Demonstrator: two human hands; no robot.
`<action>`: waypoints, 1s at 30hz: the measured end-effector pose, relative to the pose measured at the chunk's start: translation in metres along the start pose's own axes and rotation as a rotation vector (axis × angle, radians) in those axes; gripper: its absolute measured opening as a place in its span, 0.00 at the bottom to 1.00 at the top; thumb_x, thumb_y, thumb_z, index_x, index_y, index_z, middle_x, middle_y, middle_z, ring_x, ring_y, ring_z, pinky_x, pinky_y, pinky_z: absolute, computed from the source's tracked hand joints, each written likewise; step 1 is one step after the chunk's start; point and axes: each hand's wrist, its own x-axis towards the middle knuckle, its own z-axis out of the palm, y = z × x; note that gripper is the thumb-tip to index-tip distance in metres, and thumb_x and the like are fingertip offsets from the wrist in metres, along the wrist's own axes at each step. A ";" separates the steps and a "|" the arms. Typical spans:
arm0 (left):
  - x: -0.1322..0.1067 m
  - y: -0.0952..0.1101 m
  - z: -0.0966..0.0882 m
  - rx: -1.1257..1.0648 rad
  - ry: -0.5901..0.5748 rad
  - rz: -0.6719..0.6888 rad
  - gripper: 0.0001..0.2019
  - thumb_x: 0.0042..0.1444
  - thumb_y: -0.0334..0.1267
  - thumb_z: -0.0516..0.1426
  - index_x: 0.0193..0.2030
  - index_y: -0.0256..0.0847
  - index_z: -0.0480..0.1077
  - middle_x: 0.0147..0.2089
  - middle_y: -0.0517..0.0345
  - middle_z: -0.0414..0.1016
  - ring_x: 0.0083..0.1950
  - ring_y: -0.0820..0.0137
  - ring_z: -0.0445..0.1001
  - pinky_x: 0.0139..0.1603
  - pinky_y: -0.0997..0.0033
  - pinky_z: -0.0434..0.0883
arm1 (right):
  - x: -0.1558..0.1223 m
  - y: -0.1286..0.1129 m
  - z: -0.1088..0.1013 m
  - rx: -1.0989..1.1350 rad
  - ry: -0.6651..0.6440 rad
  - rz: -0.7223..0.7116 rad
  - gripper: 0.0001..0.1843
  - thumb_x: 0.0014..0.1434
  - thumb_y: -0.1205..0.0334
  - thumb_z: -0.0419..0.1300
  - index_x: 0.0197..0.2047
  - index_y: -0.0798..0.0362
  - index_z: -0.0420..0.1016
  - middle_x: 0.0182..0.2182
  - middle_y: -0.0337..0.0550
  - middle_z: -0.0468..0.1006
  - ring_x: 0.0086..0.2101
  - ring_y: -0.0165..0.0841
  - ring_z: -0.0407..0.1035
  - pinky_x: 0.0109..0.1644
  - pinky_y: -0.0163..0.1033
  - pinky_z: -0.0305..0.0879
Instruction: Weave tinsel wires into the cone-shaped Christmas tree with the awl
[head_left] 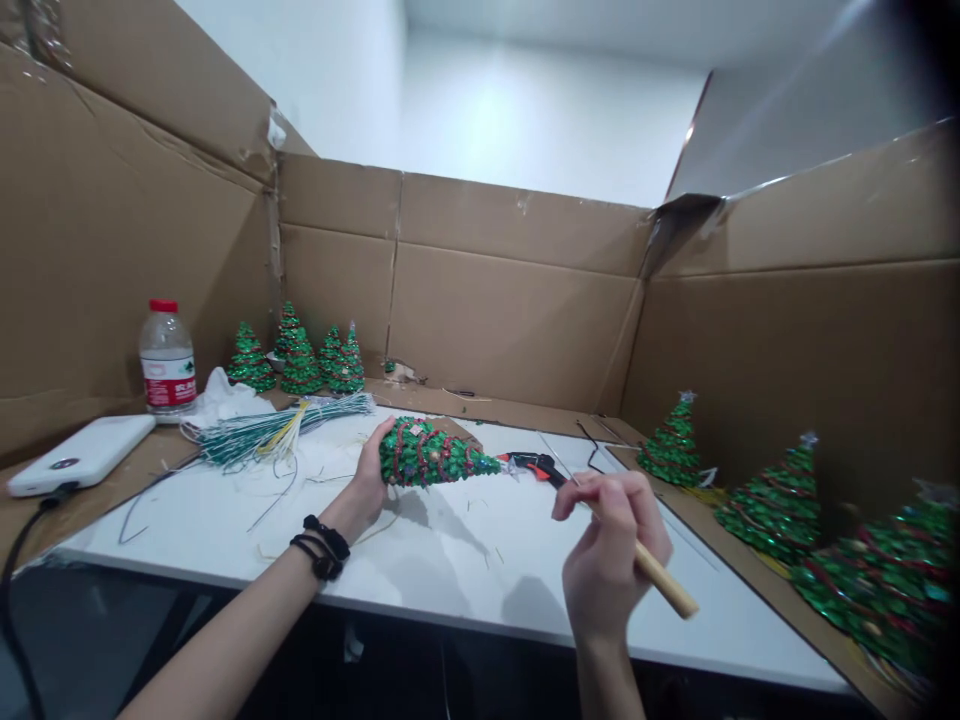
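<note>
From my end I have the left hand [369,478] curled firmly round the base of the tree [427,455], which lies sideways in the air above the bench [735,620], tip to the right. The right hand [619,545] is closed on the wooden handle of a tool [664,578]; its thin shaft seems to run up toward the tip side, but I can't make out whether it touches anything.

The tree in hand looks well along: red garland winds round it, beads and small ornaments dot the green, and a star [512,467] shows at its tip. Whether that star is fixed fast I can't tell.

Just beyond the tip I see a glue gun [538,463], black and orange. Left of the tree lies a bundle of wires [281,432].

Farther out, three right-hand trees [776,510] carry toppers and, I judge, are finished or close to it. Of the five rear trees [301,368], only the rightmost clearly has a topper; the others show none I can make out, so I'd count those as left to do.
</note>
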 end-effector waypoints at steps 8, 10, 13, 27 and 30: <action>0.000 0.000 -0.003 -0.069 -0.027 -0.022 0.13 0.50 0.45 0.58 0.35 0.37 0.74 0.29 0.56 0.80 0.29 0.63 0.79 0.35 0.65 0.76 | -0.002 0.003 0.002 -0.046 -0.042 0.006 0.12 0.60 0.62 0.51 0.24 0.51 0.63 0.15 0.32 0.63 0.20 0.27 0.58 0.32 0.38 0.55; -0.001 0.001 -0.002 -0.069 -0.019 -0.020 0.12 0.50 0.44 0.58 0.34 0.36 0.74 0.28 0.56 0.80 0.29 0.64 0.79 0.35 0.66 0.76 | -0.003 0.004 0.003 -0.071 -0.057 0.011 0.13 0.60 0.61 0.51 0.24 0.51 0.63 0.15 0.32 0.63 0.21 0.28 0.58 0.32 0.38 0.55; -0.003 0.002 0.001 -0.059 -0.008 -0.022 0.12 0.51 0.43 0.58 0.34 0.35 0.74 0.28 0.55 0.80 0.30 0.65 0.79 0.35 0.67 0.75 | -0.004 0.003 0.003 -0.083 -0.087 0.018 0.13 0.60 0.60 0.52 0.23 0.51 0.63 0.16 0.33 0.64 0.22 0.29 0.59 0.32 0.37 0.56; -0.001 -0.011 -0.001 0.349 -0.081 0.078 0.17 0.47 0.52 0.60 0.31 0.37 0.74 0.29 0.57 0.78 0.31 0.67 0.75 0.34 0.72 0.70 | -0.006 0.006 0.001 -0.156 -0.252 0.096 0.17 0.63 0.58 0.50 0.22 0.52 0.61 0.18 0.33 0.64 0.22 0.27 0.59 0.30 0.34 0.57; -0.002 -0.014 -0.002 0.390 -0.085 0.035 0.18 0.47 0.54 0.60 0.30 0.38 0.73 0.27 0.59 0.77 0.29 0.67 0.74 0.32 0.71 0.69 | -0.004 0.013 0.005 -0.225 -0.345 0.151 0.19 0.64 0.56 0.48 0.22 0.51 0.60 0.19 0.33 0.63 0.23 0.28 0.59 0.30 0.34 0.56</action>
